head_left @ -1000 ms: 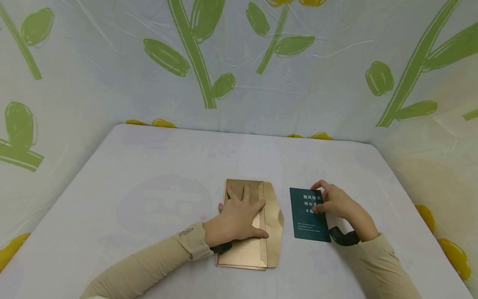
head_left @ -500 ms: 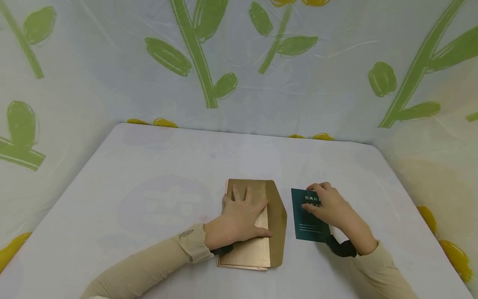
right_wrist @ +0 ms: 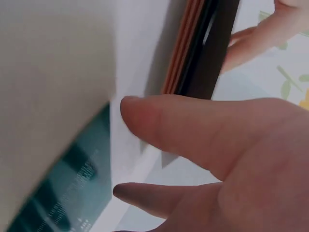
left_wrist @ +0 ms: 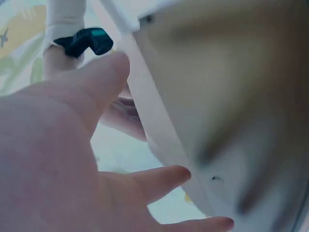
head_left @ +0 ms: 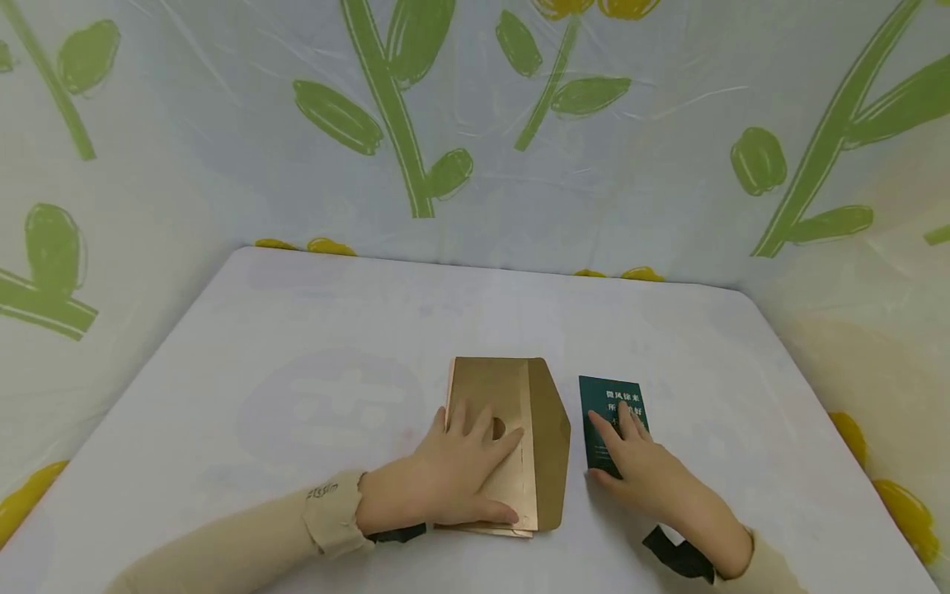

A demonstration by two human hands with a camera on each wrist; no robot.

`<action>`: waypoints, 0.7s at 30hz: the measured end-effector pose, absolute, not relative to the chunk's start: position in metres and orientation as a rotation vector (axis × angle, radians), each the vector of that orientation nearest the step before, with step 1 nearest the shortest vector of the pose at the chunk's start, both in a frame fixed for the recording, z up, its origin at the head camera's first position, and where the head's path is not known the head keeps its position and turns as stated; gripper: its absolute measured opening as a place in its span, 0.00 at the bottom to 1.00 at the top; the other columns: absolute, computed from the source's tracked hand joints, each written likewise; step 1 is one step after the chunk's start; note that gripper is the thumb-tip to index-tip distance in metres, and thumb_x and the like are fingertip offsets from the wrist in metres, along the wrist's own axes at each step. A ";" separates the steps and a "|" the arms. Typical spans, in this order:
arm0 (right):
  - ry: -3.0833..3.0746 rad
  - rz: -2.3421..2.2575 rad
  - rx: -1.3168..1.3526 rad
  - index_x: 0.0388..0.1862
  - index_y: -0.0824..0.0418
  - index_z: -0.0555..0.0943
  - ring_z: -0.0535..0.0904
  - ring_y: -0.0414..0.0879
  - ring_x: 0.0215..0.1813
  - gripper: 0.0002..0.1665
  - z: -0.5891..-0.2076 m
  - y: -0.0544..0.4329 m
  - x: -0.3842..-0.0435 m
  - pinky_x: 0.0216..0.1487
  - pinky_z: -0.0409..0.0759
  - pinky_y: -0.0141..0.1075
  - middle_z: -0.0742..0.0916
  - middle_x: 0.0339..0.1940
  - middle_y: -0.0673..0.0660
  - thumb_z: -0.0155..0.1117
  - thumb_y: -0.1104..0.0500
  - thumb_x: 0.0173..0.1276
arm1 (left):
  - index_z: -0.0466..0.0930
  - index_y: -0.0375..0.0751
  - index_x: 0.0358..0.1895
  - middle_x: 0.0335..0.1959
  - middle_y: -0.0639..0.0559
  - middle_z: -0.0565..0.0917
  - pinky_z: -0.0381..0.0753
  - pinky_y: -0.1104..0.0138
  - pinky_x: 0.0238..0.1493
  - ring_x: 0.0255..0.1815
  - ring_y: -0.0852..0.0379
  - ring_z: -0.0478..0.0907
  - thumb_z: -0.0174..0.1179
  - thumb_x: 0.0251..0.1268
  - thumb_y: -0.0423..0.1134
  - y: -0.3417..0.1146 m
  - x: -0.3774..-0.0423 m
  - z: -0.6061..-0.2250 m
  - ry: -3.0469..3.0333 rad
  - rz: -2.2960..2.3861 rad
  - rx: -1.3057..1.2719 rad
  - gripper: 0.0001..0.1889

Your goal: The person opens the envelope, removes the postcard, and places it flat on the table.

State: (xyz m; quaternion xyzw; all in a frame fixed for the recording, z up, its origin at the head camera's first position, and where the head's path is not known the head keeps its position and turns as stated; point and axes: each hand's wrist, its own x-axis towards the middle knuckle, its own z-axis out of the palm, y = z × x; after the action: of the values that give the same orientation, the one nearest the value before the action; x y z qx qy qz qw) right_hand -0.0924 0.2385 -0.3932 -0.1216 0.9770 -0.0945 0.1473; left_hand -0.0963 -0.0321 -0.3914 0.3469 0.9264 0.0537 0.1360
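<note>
first speaker: which step is in hand?

second speaker: sorting out flat paper, i'd judge. the left hand lies spread over a stack of shiny gold paper envelopes; a pointed gold paper flap lies unfolded along the stack's right side. that hand's fingers are apart, clamped on nothing.

first speaker: and the other hand?

second speaker: the right hand is spread over a dark green rectangular printed card, just right of the envelopes and not touching them. no pinch shows there either, and the hands are well apart.

first speaker: what does the next move call for?

second speaker: probably thumb and finger at the card's edge, with the left hand steadying the envelopes.

first speaker: what's hard to make out?

second speaker: the right hand hides some lettering. a dark round spot on the top envelope could be a mark or a reflection. in the right wrist view, a blurred pale shape covers part of the card. how firmly either hand presses, i cannot tell.
</note>
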 end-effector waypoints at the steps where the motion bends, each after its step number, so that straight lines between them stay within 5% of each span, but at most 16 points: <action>1: 2.804 -0.269 -0.343 0.76 0.65 0.62 0.55 0.82 0.69 0.45 -0.395 0.238 -0.091 0.51 0.73 0.68 0.56 0.71 0.85 0.68 0.50 0.67 | 0.55 0.56 0.79 0.77 0.36 0.54 0.59 0.35 0.66 0.74 0.23 0.49 0.53 0.57 0.76 -0.034 -0.093 -0.392 2.687 0.133 1.015 0.49; 10: 2.822 -0.241 -0.347 0.74 0.66 0.65 0.51 0.82 0.70 0.40 -0.401 0.236 -0.087 0.47 0.76 0.66 0.57 0.71 0.86 0.66 0.52 0.69 | 0.54 0.57 0.79 0.79 0.33 0.49 0.53 0.33 0.67 0.76 0.25 0.43 0.54 0.56 0.77 -0.039 -0.081 -0.399 2.679 0.073 1.019 0.50; 21: 2.867 -0.222 -0.330 0.71 0.72 0.65 0.52 0.85 0.68 0.35 -0.407 0.236 -0.092 0.47 0.73 0.70 0.58 0.67 0.90 0.60 0.55 0.72 | 0.53 0.60 0.79 0.78 0.35 0.52 0.52 0.35 0.68 0.75 0.27 0.49 0.48 0.56 0.80 -0.027 -0.078 -0.403 2.740 -0.076 0.997 0.50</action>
State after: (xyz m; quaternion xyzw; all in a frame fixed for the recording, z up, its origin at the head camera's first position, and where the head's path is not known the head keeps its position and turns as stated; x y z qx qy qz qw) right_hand -0.0920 0.2357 -0.4065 -0.1132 0.9830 -0.0761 0.1233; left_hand -0.0782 -0.0273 -0.4030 0.3398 0.9334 -0.0259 0.1123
